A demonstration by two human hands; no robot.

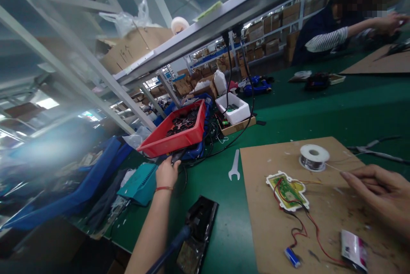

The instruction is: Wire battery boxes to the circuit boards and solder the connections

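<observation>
My left hand reaches to the front of the red bin, its fingers closed around a dark object that I cannot identify. My right hand pinches the end of a thin solder wire running from a white spool on the brown board. Left of that hand lies a green circuit board in a white frame. Red and black wires join it to a small blue cylinder and a silver-and-pink battery pack.
A wrench lies left of the board. Black soldering-stand gear is at the front, beside a teal box. A white foam tray stands behind, pliers at right. Across the table sits another person.
</observation>
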